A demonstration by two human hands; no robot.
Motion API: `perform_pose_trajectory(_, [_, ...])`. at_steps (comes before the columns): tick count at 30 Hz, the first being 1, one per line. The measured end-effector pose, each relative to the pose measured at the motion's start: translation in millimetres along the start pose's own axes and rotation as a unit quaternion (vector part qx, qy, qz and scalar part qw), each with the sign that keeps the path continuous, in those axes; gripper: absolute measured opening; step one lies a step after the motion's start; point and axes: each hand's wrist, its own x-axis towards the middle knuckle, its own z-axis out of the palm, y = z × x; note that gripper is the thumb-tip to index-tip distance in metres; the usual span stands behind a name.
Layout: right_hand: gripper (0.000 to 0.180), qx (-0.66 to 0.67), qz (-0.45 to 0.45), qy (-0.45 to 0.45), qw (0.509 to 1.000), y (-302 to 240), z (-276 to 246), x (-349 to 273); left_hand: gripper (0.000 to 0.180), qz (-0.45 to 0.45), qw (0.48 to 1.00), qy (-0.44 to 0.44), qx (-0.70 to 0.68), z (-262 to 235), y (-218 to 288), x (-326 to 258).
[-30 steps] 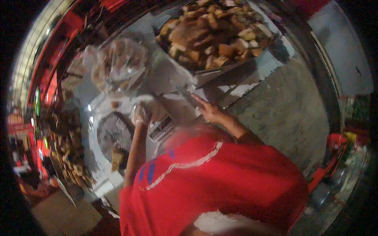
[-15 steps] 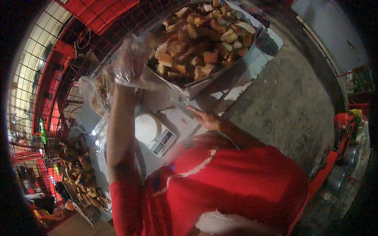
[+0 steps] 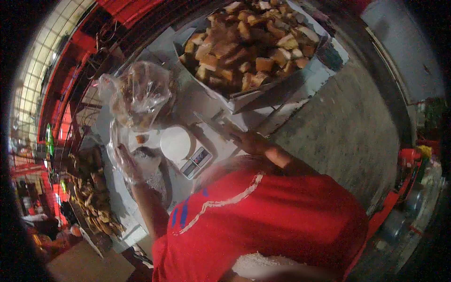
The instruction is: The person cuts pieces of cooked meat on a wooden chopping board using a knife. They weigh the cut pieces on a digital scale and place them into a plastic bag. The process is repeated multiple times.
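My left hand (image 3: 126, 164), covered in clear plastic, is at the left with its fingers stretched out. It lies beside a clear plastic bag with pale contents (image 3: 154, 175). My right hand (image 3: 251, 142) is in shadow below the big box, its fingers closed around a thin, flat thing like a knife blade (image 3: 209, 120). Between the hands sits a white kitchen scale (image 3: 176, 143) with a round plate and a lit display. Beyond my left hand stands a clear bag of brown pieces (image 3: 143, 96). One small brown piece (image 3: 140, 139) lies near the scale.
A large open box (image 3: 249, 102) heaped with brown and pale food chunks (image 3: 246, 51) stands at the far middle. Long brown pieces (image 3: 94, 199) lie at the left, by a wire mesh (image 3: 44, 61). Concrete floor (image 3: 338, 127) stretches to the right.
My left hand has come back from beside the box, down and left past the bag of brown pieces. My right hand has shifted slightly right. The view has tilted a little.
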Motion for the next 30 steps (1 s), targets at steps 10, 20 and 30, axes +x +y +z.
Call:
perform_pose_trajectory(10, [0.069, -0.067, -0.136, -0.117, 0.981, -77.4, 5.9, 23.7, 0.074, -0.317, 0.924, -0.058, 0.205, -170.1, -129.6, -207.5])
perform_pose_trajectory(20, [0.071, -0.191, -0.236, -0.233, 0.924, -166.6, 61.6, 48.6, 0.031, -0.236, 0.892, 0.086, 0.375, -143.6, -87.4, -235.9])
perform_pose_trajectory(30, [0.073, -0.314, -0.269, -0.219, 0.884, -205.5, 117.7, 51.4, 0.028, -0.243, 0.926, 0.208, 0.201, -71.9, -99.0, -230.9])
